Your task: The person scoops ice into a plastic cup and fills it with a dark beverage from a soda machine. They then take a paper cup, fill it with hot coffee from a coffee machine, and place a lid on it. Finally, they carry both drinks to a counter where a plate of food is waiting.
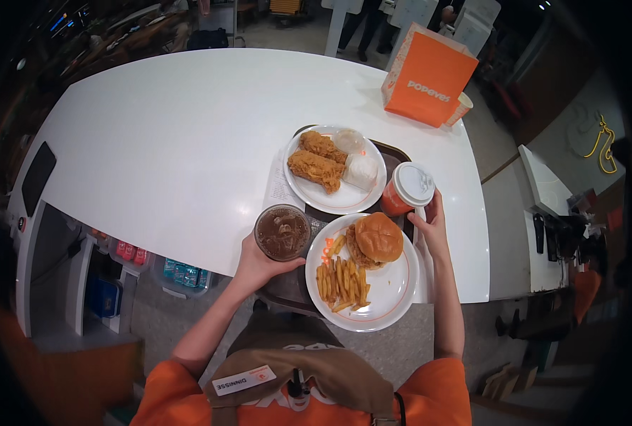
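My left hand [263, 266] is wrapped around a clear cup of iced dark drink [282, 232] at the left side of a dark brown serving tray [289, 290]. On the right, my right hand [432, 226] holds an orange paper cup with a white lid [413, 184], thumb low on its near side. Between my hands lies a white plate [396, 298] bearing a chicken burger [378, 238] and French fries [343, 282]. Farther back, a second plate [321, 202] carries fried chicken pieces [316, 169], a white wrapped item [361, 171] and a small lidded tub [348, 140].
The tray overhangs the near edge of a white counter [188, 144]. A printed receipt [280, 189] lies beside the tray. An orange paper bag [428, 77] stands at the back right, partly hiding a paper cup [461, 109]. A dark flat pad [38, 179] is at far left.
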`<state>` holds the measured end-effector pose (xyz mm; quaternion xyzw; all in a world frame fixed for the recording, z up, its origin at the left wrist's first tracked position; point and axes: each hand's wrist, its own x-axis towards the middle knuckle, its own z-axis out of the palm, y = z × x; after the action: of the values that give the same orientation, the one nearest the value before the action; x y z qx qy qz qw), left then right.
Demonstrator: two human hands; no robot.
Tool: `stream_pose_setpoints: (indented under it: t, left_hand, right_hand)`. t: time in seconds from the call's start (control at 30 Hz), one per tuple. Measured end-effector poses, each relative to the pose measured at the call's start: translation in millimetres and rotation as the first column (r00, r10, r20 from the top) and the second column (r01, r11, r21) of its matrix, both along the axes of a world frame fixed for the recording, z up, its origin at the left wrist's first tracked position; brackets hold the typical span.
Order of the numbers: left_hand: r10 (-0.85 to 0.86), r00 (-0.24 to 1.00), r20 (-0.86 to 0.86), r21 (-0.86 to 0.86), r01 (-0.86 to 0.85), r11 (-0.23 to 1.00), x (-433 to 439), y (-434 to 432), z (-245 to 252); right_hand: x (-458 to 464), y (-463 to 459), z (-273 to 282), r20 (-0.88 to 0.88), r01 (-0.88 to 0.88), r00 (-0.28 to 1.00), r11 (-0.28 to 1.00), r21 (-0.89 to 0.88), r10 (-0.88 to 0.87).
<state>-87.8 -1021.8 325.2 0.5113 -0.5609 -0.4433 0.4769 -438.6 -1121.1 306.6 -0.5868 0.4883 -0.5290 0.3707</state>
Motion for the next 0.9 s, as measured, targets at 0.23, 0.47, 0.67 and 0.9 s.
stream_pose_setpoints:
  t: [0.23,0.47,0.67,0.9]
  left_hand:
    - [-0.091,0.996,0.026,-0.013,0.091,0.996,-2.3,-26.0,-13.3]
    - [-0.090,0.996,0.008,-0.231,0.089,0.969,-7.0,-32.1,-18.6]
    - [0.147,0.833,0.533,-0.078,-0.124,0.989,20.8,22.4,0.1]
    - [0.208,0.858,0.469,0.001,-0.236,0.972,22.3,58.6,-19.9]
  right_hand:
    - [-17.6,124.3,6.4,-0.157,0.346,0.933,0.928,0.137,-0.325]
    - [56.4,222.5,-3.4,0.202,0.276,0.852,0.742,0.611,-0.483]
    - [64.7,218.8,-1.8,0.223,0.262,0.865,0.783,0.564,-0.450]
    - [51.4,210.6,-3.1,0.068,0.233,0.953,0.857,0.459,-0.296]
